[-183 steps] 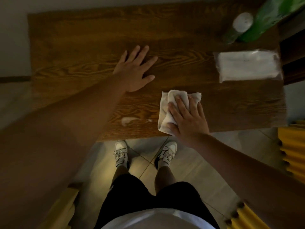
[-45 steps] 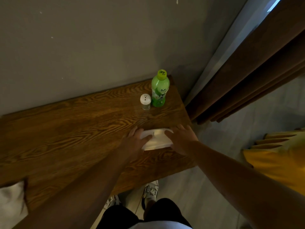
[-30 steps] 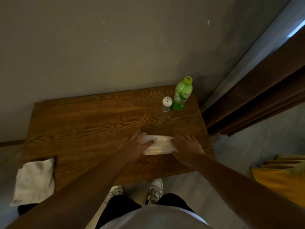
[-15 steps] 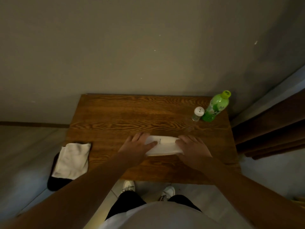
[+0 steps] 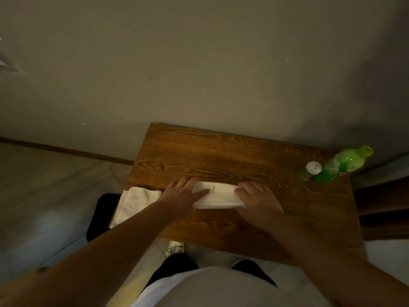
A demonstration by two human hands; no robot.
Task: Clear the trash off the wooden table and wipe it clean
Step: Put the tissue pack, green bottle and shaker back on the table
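A white tissue pack (image 5: 218,196) lies near the middle of the wooden table (image 5: 221,156). My left hand (image 5: 181,196) grips its left end and my right hand (image 5: 257,201) grips its right end. A white cloth (image 5: 132,203) lies at the table's left edge, hanging over a dark object (image 5: 99,216) on the floor beside the table. My forearms hide part of the table's front.
A green bottle (image 5: 342,166) and a small white-capped shaker (image 5: 311,170) stand at the table's back right corner. A grey wall runs behind the table. Dark wooden furniture (image 5: 382,207) stands to the right. My shoes (image 5: 176,248) are under the front edge.
The view has swung left, so the table now sits at the right. Both hands have slid the tissue pack leftward toward the table's middle. The cloth lies where it was.
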